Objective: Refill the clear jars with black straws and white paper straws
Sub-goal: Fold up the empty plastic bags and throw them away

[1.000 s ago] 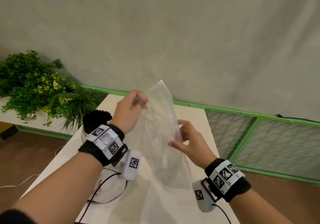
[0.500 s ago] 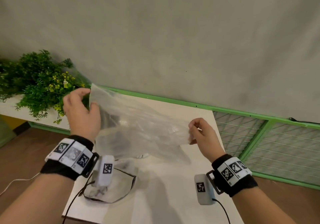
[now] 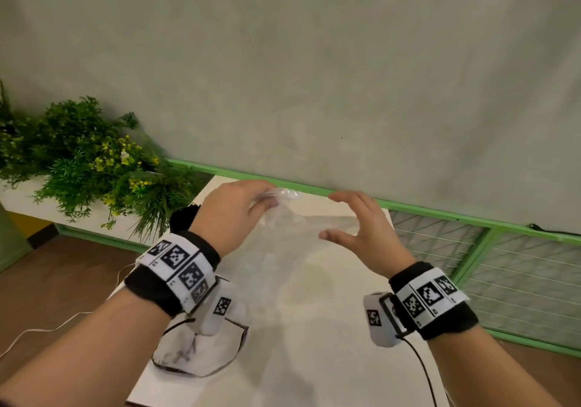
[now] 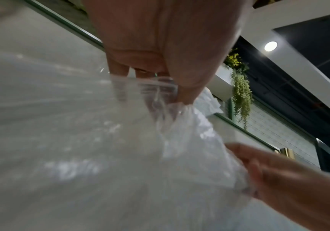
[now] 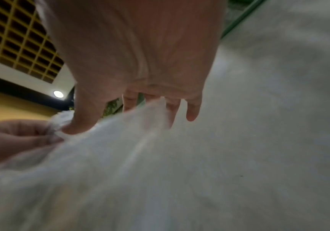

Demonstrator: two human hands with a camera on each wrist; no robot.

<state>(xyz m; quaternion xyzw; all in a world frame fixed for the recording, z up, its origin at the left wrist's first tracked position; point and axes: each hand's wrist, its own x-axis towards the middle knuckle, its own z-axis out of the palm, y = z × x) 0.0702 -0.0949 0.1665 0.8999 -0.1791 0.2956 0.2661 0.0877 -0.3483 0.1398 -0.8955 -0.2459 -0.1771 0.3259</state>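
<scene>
Clear, crinkled plastic, an empty-looking bag [image 3: 292,237], is pinched at its bunched top by the curled fingers of the left hand [image 3: 234,215] and hangs below them, its long axis running down toward the white table [image 3: 330,343]. The right hand [image 3: 361,230] is held just beside it, fingers spread and relaxed, thumb touching the film. The black straws [image 3: 182,218] are glimpsed just behind the left wrist, nearer that hand; their jar is hidden. A grey wall, a green rail and plants are seen beyond

thin clear glossy plastic bag [image 3: 295,237], crinkled, matt white table [image 3: 330,328], probably laminate, knitted black wristbands [image 3: 157,290]
</scene>
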